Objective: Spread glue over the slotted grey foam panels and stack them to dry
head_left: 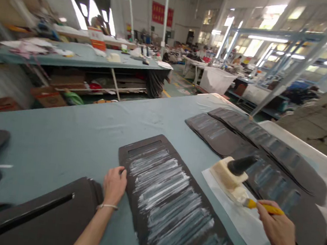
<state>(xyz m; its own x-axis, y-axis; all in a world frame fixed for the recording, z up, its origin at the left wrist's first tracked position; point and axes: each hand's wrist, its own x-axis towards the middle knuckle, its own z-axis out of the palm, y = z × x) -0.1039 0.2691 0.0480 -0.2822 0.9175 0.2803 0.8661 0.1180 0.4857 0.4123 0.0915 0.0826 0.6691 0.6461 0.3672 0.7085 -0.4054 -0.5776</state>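
On the tabletop (85, 137), the left hand (114, 185), grip unclear, perhaps steadies the panel (171, 206), while the right hand (279, 230) grasps a brush (251, 203) at the container (224, 174), seemingly set close.

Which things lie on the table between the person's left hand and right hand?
The head view shows the white-streaked dark panel beside the left hand, then a bare strip of table, then the white sheet near the right hand.
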